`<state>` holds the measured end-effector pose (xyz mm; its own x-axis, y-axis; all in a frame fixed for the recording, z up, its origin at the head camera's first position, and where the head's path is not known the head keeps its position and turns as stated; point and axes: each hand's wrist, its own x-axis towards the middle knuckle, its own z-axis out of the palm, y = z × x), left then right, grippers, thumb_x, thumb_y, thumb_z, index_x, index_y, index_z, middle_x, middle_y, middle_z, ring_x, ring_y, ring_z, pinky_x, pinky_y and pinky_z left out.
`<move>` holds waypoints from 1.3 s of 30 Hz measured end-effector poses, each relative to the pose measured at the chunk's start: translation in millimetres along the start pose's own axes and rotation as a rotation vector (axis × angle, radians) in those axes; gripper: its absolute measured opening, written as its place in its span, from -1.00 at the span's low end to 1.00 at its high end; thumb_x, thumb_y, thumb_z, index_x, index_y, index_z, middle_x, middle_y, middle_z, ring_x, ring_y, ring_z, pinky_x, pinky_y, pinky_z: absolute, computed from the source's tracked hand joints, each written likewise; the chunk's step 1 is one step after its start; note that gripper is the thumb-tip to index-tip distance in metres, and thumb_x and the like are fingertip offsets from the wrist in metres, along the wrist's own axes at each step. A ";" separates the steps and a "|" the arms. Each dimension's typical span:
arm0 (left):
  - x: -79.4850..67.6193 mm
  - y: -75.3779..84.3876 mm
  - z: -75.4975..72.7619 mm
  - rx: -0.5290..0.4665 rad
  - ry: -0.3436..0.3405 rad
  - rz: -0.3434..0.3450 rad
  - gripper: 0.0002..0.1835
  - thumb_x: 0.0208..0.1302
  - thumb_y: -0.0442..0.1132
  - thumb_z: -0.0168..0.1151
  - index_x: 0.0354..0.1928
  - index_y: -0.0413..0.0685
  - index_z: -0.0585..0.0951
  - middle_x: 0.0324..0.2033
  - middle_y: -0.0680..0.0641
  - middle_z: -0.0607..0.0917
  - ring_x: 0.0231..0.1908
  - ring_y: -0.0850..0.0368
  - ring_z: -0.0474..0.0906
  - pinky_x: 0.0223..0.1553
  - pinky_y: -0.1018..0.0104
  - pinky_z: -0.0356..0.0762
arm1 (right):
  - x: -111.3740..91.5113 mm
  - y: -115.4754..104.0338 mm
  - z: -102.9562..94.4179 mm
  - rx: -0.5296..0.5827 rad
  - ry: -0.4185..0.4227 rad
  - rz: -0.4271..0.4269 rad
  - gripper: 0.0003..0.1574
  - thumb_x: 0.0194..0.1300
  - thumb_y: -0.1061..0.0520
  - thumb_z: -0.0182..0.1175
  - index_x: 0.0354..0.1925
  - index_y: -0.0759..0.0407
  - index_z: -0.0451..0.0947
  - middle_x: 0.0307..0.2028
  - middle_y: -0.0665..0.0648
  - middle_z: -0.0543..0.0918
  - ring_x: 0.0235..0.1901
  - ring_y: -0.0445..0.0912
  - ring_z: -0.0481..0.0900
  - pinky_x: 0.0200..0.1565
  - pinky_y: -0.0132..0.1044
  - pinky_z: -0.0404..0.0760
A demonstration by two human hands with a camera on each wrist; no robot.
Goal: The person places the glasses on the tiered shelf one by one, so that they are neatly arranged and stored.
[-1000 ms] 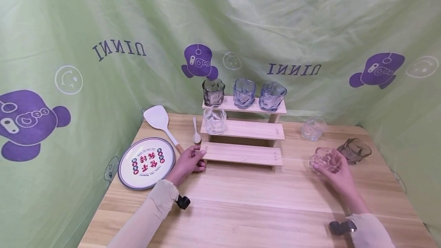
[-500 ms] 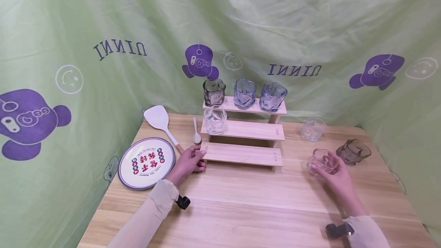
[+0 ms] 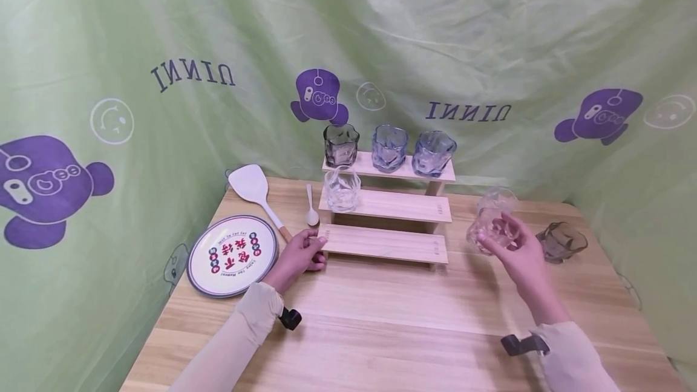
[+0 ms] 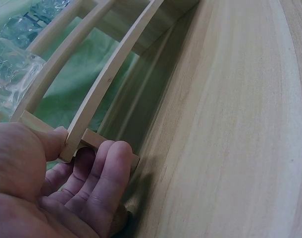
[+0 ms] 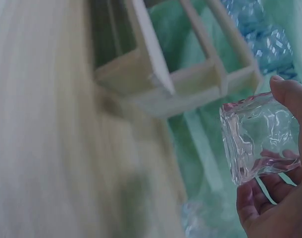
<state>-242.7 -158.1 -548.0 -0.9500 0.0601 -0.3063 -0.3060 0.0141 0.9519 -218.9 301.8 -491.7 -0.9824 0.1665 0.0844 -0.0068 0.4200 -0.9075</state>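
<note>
At the right, my right hand (image 3: pixel 520 256) grips a clear faceted drinking glass (image 3: pixel 486 233) between thumb and fingers, raised off the table. In the right wrist view, the same glass (image 5: pixel 257 136) shows a pinkish tint along its edges. My left hand (image 3: pixel 296 259) pinches the left end of the lowest board of a three-step wooden rack (image 3: pixel 386 244), thumb on top and fingers below. On the top step stand a grey glass (image 3: pixel 341 147) and two blue glasses (image 3: pixel 389 149), (image 3: pixel 432 155). One clear glass (image 3: pixel 342 189) sits at the left of the middle step.
Behind the held glass stands another clear glass (image 3: pixel 498 199), partly covered. A grey-brown glass (image 3: pixel 562 242) is at the far right. Left of the rack lie a plate (image 3: pixel 231 283), a white spatula (image 3: pixel 250 185) and a small spoon (image 3: pixel 311 213). Green cloth (image 3: pixel 261 17) hangs behind.
My right hand has lifted the clear glass off the table and brought it left and away from me. The left hand keeps its place on the rack.
</note>
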 end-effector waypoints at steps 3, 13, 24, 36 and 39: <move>0.3 0.4 0.3 0.001 -0.004 0.000 -0.49 0.49 -0.20 0.22 0.34 -0.27 0.36 -0.18 -0.23 0.58 -0.37 0.04 0.63 -0.25 0.17 0.80 | 3.7 -18.9 11.2 0.043 -0.017 -0.039 0.10 0.27 -0.03 0.46 0.57 0.14 0.10 0.37 0.37 0.37 0.06 -0.10 0.49 -0.07 -0.54 0.66; 0.4 1.1 -0.7 0.002 -0.015 0.002 -0.44 0.49 -0.19 0.23 0.38 -0.28 0.33 -0.16 -0.24 0.57 -0.34 0.02 0.63 -0.20 0.12 0.80 | 24.4 -77.4 70.0 -0.014 -0.136 -0.179 0.09 0.10 -0.10 0.58 0.47 0.11 0.32 0.27 0.23 0.50 0.06 0.12 0.53 -0.07 -0.47 0.64; 4.0 1.9 1.8 0.010 -0.017 0.012 -0.49 0.50 -0.21 0.22 0.36 -0.27 0.35 -0.21 -0.23 0.58 -0.39 0.05 0.63 -0.30 0.20 0.80 | 44.7 -97.1 138.6 0.062 -0.115 -0.236 0.09 -0.11 -0.09 0.69 0.32 0.20 0.45 0.14 0.19 0.59 0.10 0.10 0.56 0.09 -0.07 0.68; 0.6 -0.2 0.1 0.014 -0.019 0.014 -0.43 0.49 -0.17 0.23 0.39 -0.26 0.32 -0.15 -0.26 0.57 -0.35 0.03 0.63 -0.24 0.14 0.80 | 46.3 -100.3 160.4 0.024 -0.080 -0.245 0.18 -0.13 -0.11 0.70 0.36 0.21 0.36 0.19 0.22 0.56 0.13 0.07 0.54 0.18 -0.08 0.63; 1.0 -0.1 -0.9 0.010 -0.010 0.006 -0.43 0.49 -0.18 0.23 0.40 -0.25 0.32 -0.16 -0.24 0.57 -0.36 0.04 0.63 -0.24 0.16 0.80 | 47.1 -99.9 162.4 0.009 -0.069 -0.240 0.23 -0.15 -0.17 0.69 0.38 0.18 0.34 0.19 0.21 0.56 0.12 0.07 0.54 0.18 -0.09 0.62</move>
<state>-243.7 -158.9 -548.5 -0.9512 0.0698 -0.3005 -0.2996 0.0235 0.9538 -294.7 122.8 -463.9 -0.9628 0.0017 0.2703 -0.2430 0.4324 -0.8683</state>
